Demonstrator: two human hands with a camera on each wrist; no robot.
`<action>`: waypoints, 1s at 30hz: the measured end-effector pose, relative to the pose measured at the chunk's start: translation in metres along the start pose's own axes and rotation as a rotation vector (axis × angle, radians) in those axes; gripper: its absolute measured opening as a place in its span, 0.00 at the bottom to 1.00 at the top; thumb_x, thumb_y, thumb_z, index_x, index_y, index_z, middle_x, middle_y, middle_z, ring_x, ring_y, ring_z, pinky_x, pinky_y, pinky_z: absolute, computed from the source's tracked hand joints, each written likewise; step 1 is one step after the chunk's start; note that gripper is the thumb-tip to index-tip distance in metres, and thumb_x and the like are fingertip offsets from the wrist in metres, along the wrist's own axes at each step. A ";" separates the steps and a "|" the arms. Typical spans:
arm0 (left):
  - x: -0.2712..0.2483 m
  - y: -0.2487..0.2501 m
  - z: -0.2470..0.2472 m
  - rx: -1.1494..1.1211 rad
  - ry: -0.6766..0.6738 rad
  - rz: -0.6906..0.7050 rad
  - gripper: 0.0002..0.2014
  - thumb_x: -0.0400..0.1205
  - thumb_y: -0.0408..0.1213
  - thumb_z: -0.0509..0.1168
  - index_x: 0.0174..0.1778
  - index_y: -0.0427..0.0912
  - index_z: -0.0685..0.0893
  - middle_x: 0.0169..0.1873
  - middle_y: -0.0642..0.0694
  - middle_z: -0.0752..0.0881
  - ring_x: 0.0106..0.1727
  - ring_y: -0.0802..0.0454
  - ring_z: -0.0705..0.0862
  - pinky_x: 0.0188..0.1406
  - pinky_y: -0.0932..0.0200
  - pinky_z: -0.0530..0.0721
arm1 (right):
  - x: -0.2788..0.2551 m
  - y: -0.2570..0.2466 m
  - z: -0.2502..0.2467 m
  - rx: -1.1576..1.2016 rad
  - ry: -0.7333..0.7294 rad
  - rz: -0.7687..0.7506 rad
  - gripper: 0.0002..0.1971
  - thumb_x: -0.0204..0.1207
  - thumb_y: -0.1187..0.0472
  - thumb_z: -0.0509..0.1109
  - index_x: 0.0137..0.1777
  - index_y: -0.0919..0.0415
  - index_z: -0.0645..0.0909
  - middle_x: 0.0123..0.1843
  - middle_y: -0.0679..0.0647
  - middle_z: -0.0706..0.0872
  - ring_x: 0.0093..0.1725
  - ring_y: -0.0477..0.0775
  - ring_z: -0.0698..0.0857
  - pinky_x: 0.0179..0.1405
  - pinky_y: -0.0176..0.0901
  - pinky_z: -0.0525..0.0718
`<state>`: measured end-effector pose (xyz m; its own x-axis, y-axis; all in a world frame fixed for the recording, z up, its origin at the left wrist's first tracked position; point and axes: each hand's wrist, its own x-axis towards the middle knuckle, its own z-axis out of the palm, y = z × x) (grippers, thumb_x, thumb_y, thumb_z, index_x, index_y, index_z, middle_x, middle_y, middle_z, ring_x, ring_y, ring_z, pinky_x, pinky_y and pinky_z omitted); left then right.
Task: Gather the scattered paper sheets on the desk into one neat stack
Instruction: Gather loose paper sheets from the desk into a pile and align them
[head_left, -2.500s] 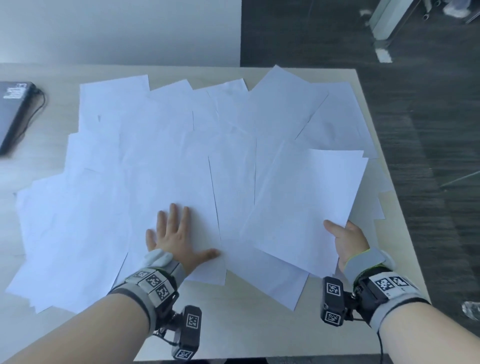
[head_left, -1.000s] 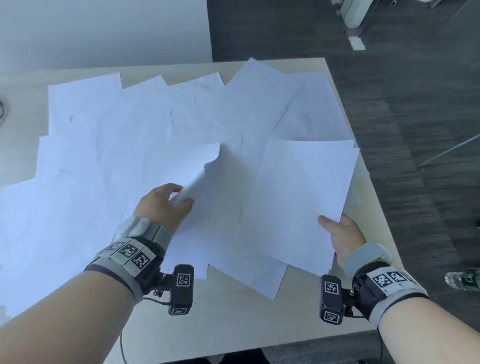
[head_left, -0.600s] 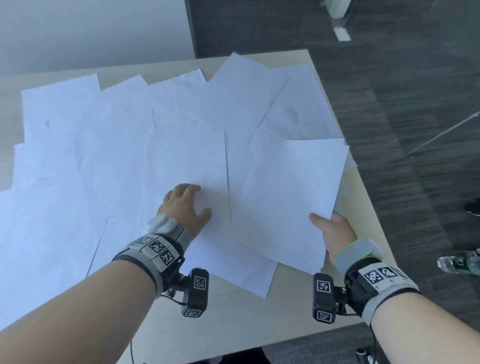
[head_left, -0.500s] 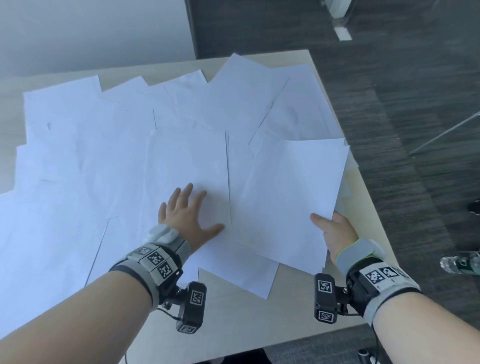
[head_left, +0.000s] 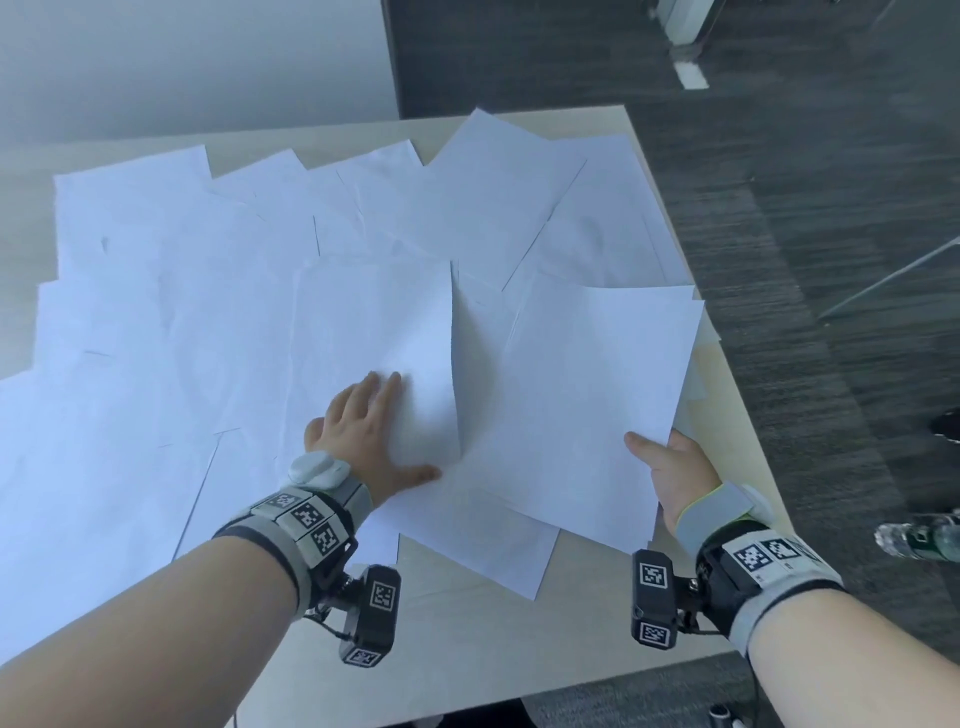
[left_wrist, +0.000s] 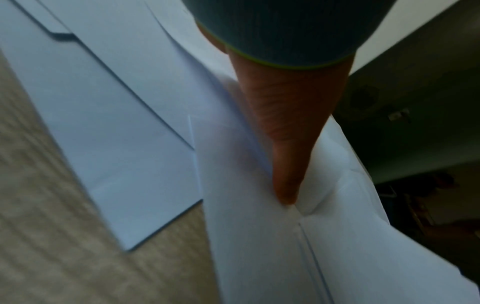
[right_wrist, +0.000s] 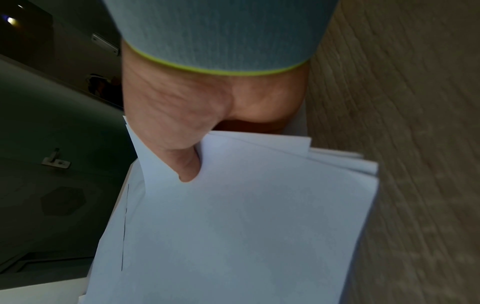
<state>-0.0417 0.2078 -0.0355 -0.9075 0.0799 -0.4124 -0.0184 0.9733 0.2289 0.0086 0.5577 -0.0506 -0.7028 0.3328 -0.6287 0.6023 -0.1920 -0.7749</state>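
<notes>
Several white paper sheets (head_left: 218, 322) lie scattered and overlapping across the light wooden desk (head_left: 467, 654). My left hand (head_left: 363, 431) lies on one sheet (head_left: 374, 322) near the desk's middle, fingers straight and close together. That sheet buckles up between fingers and thumb, and its right edge is raised. In the left wrist view the thumb (left_wrist: 283, 164) presses the paper (left_wrist: 246, 236) and creases it at the tip. My right hand (head_left: 675, 467) grips a thin stack of sheets (head_left: 587, 395) by its near right corner, thumb (right_wrist: 187, 164) on top of the stack (right_wrist: 233, 226).
The desk's right edge (head_left: 737, 415) runs just beside my right hand, with dark floor beyond it. A water bottle (head_left: 919, 535) lies on the floor at the far right. Bare wood shows along the near edge. A pale wall stands behind the desk.
My left hand laid down the sheet it had lifted, spread flat on it, then drew its fingers together so the sheet buckled. My right hand has kept hold of the stack.
</notes>
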 end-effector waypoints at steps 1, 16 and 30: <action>-0.003 0.001 0.002 0.042 -0.010 0.019 0.61 0.65 0.78 0.67 0.87 0.65 0.38 0.90 0.58 0.46 0.90 0.51 0.46 0.85 0.39 0.57 | 0.001 0.000 0.000 0.002 0.000 -0.003 0.08 0.84 0.67 0.68 0.54 0.56 0.87 0.55 0.55 0.91 0.51 0.58 0.89 0.48 0.50 0.85; -0.005 0.017 0.000 0.120 0.022 0.034 0.45 0.70 0.64 0.62 0.84 0.66 0.50 0.85 0.58 0.59 0.88 0.47 0.54 0.76 0.39 0.70 | -0.002 0.000 0.001 -0.006 0.019 -0.005 0.09 0.84 0.67 0.69 0.54 0.54 0.88 0.53 0.53 0.92 0.50 0.57 0.89 0.46 0.49 0.85; -0.010 -0.026 -0.011 -0.173 0.031 -0.016 0.44 0.77 0.29 0.65 0.87 0.61 0.58 0.83 0.55 0.68 0.66 0.42 0.83 0.47 0.56 0.79 | -0.009 -0.005 0.005 -0.060 0.006 -0.036 0.09 0.83 0.67 0.69 0.54 0.54 0.87 0.53 0.52 0.92 0.51 0.56 0.90 0.47 0.48 0.85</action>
<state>-0.0373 0.1792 -0.0276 -0.9191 0.0549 -0.3901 -0.1029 0.9225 0.3721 0.0096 0.5508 -0.0415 -0.7221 0.3439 -0.6002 0.5987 -0.1239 -0.7913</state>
